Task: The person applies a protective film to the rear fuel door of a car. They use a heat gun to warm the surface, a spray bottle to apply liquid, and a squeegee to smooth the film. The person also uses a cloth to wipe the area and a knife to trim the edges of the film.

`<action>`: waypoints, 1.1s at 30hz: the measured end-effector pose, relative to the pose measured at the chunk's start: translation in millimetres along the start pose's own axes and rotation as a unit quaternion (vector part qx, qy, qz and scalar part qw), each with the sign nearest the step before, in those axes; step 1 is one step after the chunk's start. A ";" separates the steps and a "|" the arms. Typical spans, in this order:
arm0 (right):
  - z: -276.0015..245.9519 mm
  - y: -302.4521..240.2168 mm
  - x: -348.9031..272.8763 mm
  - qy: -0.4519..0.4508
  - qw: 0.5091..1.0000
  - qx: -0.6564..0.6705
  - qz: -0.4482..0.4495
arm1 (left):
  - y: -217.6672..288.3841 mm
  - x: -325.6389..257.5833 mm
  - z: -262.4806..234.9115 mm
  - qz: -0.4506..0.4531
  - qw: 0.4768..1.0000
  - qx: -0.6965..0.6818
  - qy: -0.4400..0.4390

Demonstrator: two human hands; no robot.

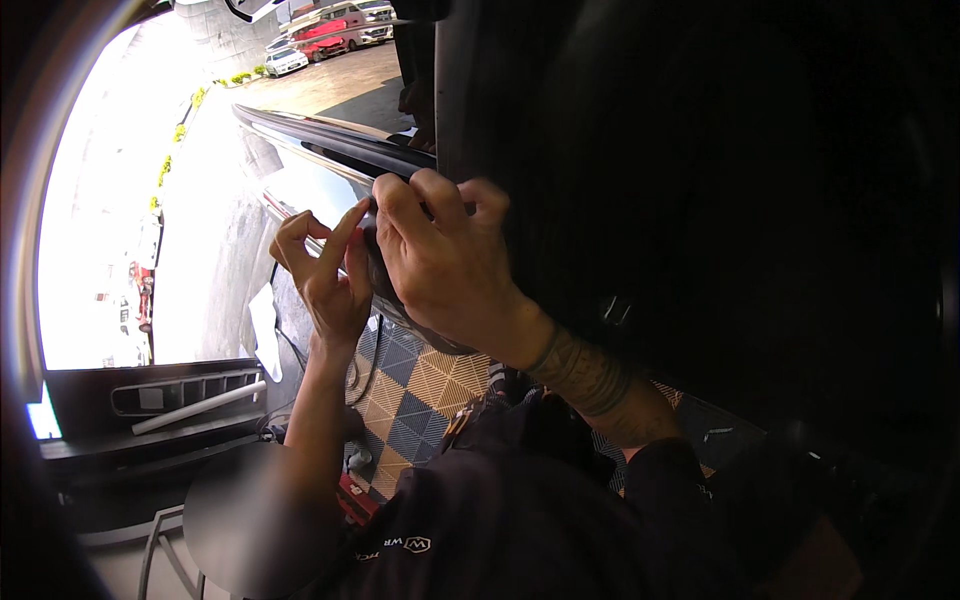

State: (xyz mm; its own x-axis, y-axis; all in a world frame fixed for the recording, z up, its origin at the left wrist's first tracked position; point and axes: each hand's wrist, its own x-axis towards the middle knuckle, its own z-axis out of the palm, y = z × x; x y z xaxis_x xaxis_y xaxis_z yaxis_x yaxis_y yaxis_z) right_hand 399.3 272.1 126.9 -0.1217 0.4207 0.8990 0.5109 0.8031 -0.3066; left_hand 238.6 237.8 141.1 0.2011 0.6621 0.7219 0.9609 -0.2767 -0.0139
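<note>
My right hand (440, 262) is curled over a dark rounded black part (378, 268) at the top edge of a car door (300, 195), fingers wrapped over its upper rim. My left hand (322, 272) is raised just to its left, with the middle finger touching the black part and the thumb and forefinger pinched together. Whether they pinch anything is too small to tell. A black window strip (330, 138) runs along the door top behind both hands.
A blue and tan chequered floor mat (420, 392) lies below the hands, with black cables (368, 362) hanging over it. A detached dark panel (150, 398) with a slotted grille and a white rod sits at the left. Parked vehicles (330, 28) stand outside. Dark car interior fills the right.
</note>
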 end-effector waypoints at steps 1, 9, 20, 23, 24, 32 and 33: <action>1.0 2.2 1.2 0.008 1.000 -0.002 0.001 | -1.7 3.6 1.5 0.016 1.000 -0.001 0.007; 1.7 -11.5 13.1 0.053 0.998 -0.020 0.034 | -40.1 41.6 -12.9 0.025 0.997 -0.042 -0.053; 7.1 -12.0 7.6 0.005 0.995 -0.091 0.034 | -64.2 78.7 -4.3 0.233 0.957 -0.108 -0.136; 4.9 -14.2 7.0 -0.012 0.995 -0.099 0.028 | -61.2 86.6 -4.0 0.276 0.942 -0.125 -0.142; 5.1 -14.9 7.4 -0.016 0.994 -0.102 0.028 | -62.2 86.7 -1.9 0.301 0.937 -0.113 -0.136; 18.1 -31.1 16.3 -0.041 0.987 -0.151 0.041 | -69.8 65.4 21.6 0.308 0.936 -0.122 -0.114; 25.9 -32.2 16.8 -0.040 0.984 -0.168 0.041 | -67.8 61.2 20.9 0.289 0.942 -0.126 -0.112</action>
State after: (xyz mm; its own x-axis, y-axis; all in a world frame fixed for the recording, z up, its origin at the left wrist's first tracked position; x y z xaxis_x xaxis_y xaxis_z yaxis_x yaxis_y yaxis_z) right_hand 358.8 264.2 143.7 -0.1280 0.5214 0.8437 0.7733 0.5852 -0.2442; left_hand 189.7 311.7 171.7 0.7394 0.4719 0.4802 0.6078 -0.7746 -0.1746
